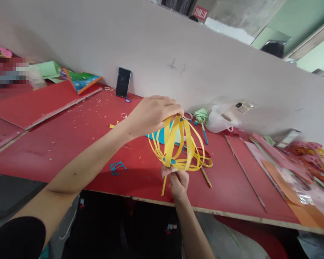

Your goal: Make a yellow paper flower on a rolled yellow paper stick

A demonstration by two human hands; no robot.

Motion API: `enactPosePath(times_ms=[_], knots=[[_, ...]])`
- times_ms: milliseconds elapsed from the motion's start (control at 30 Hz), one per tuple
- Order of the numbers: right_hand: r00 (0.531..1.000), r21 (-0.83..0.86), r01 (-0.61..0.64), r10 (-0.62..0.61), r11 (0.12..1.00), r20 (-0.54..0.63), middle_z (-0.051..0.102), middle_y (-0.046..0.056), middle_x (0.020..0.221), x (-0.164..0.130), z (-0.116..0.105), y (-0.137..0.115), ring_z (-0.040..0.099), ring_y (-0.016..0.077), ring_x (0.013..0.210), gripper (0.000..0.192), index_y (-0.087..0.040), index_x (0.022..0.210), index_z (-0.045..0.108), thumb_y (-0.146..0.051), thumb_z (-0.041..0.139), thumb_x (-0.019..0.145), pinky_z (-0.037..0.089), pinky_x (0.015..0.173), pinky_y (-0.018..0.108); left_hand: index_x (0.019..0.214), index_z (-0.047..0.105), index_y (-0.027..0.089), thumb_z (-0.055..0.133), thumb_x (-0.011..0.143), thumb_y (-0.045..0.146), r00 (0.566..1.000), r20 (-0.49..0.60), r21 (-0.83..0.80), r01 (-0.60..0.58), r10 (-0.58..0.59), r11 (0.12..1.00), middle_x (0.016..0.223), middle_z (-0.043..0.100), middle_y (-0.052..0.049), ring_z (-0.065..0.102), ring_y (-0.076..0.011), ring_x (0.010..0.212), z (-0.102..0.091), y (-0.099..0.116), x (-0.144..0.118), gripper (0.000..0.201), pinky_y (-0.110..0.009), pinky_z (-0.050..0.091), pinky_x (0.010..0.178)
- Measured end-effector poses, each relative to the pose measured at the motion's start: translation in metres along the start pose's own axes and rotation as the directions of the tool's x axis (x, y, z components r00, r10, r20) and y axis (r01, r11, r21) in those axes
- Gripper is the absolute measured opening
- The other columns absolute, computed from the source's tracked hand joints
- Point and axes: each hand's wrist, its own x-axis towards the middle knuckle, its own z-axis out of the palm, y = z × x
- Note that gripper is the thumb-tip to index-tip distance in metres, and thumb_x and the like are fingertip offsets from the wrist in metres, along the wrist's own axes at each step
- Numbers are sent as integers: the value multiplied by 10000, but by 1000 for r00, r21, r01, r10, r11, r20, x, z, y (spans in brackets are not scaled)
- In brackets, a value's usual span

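Two hands, left (pixel 153 115) and right (pixel 178 181), hold one yellow paper-strip ball (pixel 179 145).

The paper strips (pixel 179 144) I hold at the centre of the frame are plain yellow, over a red table (pixel 70 133). Behind them lies a light blue sheet (pixel 158 136). At upper centre a black phone (pixel 123 82) leans on a pale beige wall (pixel 156 46). Pink and orange papers (pixel 291 180) fill the right edge.
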Motion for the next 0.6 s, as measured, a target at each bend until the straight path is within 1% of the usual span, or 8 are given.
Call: enactPosePath(times_ms=[100, 233, 367, 600], knots=[[998, -37, 66, -65, 997, 10, 728, 26, 724, 1, 1, -6, 697, 188, 681, 272, -233, 803, 729, -199, 496, 940, 553, 662, 317, 1004, 619, 219, 437, 958, 158, 998, -31, 21, -44, 45, 999, 963, 702, -19, 625, -147, 915, -3, 3, 1, 198, -297, 458, 835], [995, -145, 104, -101, 984, 25, 728, 27, 703, 4, 2, -11, 692, 187, 655, 298, -242, 802, 749, -230, 490, 949, 550, 640, 304, 1023, 611, 239, 425, 970, 180, 995, -34, 36, -88, 89, 995, 955, 695, -27, 621, -157, 926, -5, 4, 1, 203, -315, 455, 831], [992, -170, 125, -117, 977, 57, 731, 31, 714, 6, 2, -13, 695, 191, 662, 308, -248, 813, 755, -250, 482, 954, 550, 642, 303, 1029, 611, 253, 412, 976, 183, 996, -36, 37, -85, 86, 996, 948, 695, -27, 621, -165, 923, -4, 3, 1, 218, -324, 453, 817], [992, -200, 122, -118, 972, 33, 729, 22, 699, 4, 1, -12, 675, 173, 594, 306, -249, 832, 758, -238, 479, 957, 536, 589, 283, 1022, 609, 258, 422, 978, 209, 996, -15, 6, -84, 84, 996, 962, 695, -19, 611, -167, 929, -4, 2, 2, 199, -329, 443, 826]])
